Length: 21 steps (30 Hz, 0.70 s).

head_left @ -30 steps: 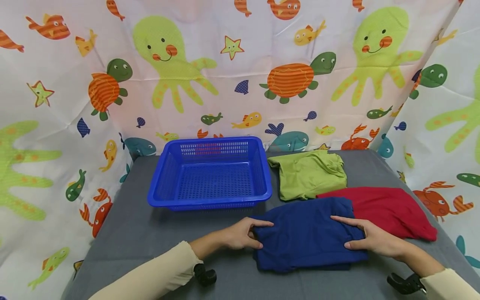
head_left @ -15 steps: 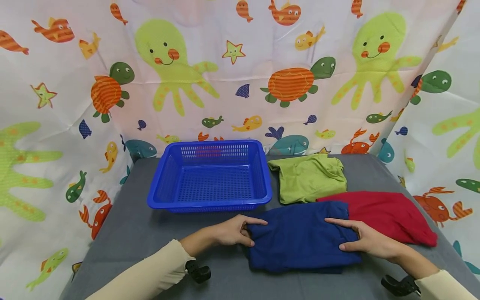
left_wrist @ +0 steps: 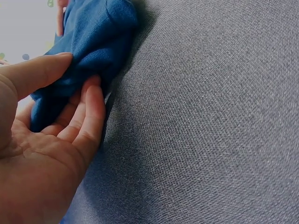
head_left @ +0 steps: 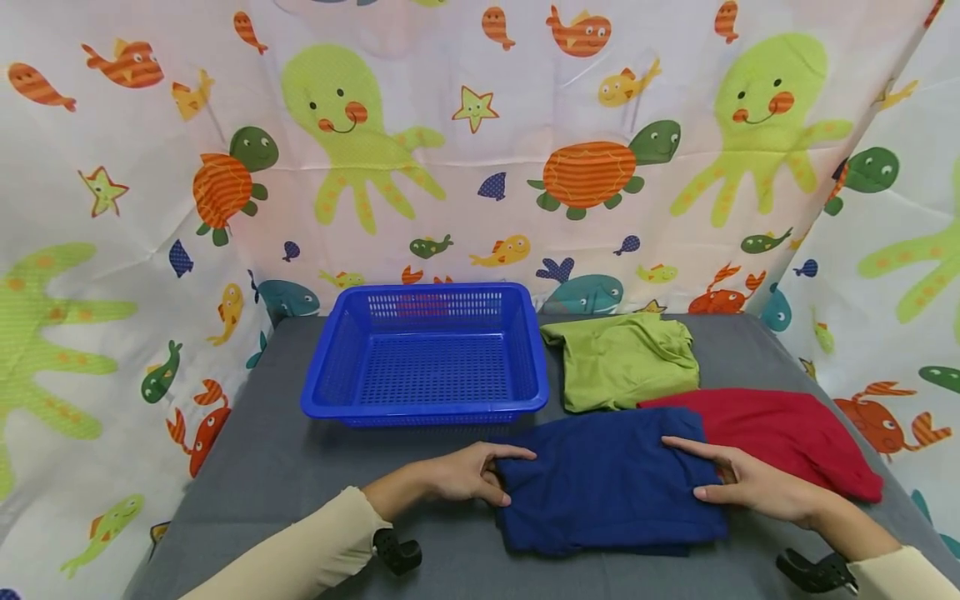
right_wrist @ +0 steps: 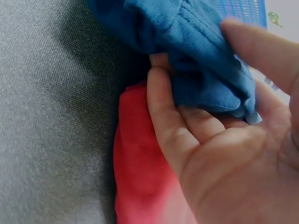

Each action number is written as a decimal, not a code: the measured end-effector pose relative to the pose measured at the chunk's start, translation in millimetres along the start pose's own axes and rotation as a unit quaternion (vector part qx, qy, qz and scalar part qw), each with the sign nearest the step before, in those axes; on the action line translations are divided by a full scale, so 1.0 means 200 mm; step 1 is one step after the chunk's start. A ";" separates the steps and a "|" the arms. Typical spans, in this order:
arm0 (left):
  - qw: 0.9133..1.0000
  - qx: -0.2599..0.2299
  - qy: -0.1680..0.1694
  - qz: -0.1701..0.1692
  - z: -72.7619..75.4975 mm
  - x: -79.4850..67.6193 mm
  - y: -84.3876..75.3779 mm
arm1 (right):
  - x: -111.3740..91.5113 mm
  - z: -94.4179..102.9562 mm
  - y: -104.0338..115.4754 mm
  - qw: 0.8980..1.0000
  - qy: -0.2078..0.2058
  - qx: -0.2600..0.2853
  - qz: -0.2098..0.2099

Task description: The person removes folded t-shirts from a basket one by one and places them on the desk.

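Note:
A folded navy blue garment [head_left: 607,492] lies across the front middle of the table in the head view, held at both ends. My left hand [head_left: 468,477] grips its left end. In the left wrist view the thumb [left_wrist: 49,70] is over the blue cloth [left_wrist: 100,42] and the other fingers are tucked under it. At the right end, my right hand [head_left: 757,482] holds the garment the same way. The right wrist view shows fingers [right_wrist: 163,107] beneath the folded layers [right_wrist: 201,51] and the thumb above. The fingertips under the cloth are partly hidden.
A blue plastic basket [head_left: 423,410] with perforated walls stands behind and to the left. Behind the navy garment lies a folded lime green cloth [head_left: 626,362]. A red cloth [head_left: 787,437] lies to the right, partly overlapped by the navy one. A patterned curtain [head_left: 450,200] encloses the grey table [head_left: 270,450].
Both hands have shifted slightly to the left together with the navy garment. The basket, green cloth and red cloth stay in place, while the head view has tilted a little.

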<state>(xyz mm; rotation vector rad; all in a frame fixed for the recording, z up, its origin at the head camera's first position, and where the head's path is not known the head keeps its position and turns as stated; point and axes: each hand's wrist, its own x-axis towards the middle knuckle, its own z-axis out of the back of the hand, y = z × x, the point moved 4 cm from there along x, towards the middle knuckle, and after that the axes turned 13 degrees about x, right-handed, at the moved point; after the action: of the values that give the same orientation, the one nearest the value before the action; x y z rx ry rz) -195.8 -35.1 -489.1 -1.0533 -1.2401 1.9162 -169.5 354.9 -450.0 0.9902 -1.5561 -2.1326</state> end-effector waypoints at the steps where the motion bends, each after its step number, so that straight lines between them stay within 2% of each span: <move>1: 1.000 -0.002 0.000 0.001 0.00 0.00 0.00 | 0.00 0.00 0.00 1.000 0.003 -0.002 0.008; 8: 1.000 0.008 -0.012 0.024 0.01 -0.03 0.00 | -0.03 0.03 0.04 1.000 -0.004 0.005 -0.001; 13: 0.998 0.025 -0.047 0.039 0.04 -0.08 -0.03 | -0.07 0.08 0.08 0.998 -0.025 -0.060 -0.009; 21: 0.992 0.082 -0.089 0.021 0.11 -0.15 -0.07 | -0.10 0.16 0.11 0.987 -0.094 -0.128 -0.024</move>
<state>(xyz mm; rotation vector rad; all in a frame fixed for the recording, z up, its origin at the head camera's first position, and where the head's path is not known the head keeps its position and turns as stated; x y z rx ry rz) -198.2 -63.4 -461.7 -0.8456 -1.1398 2.1421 -180.5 382.8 -417.5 0.7685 -1.3003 -2.4448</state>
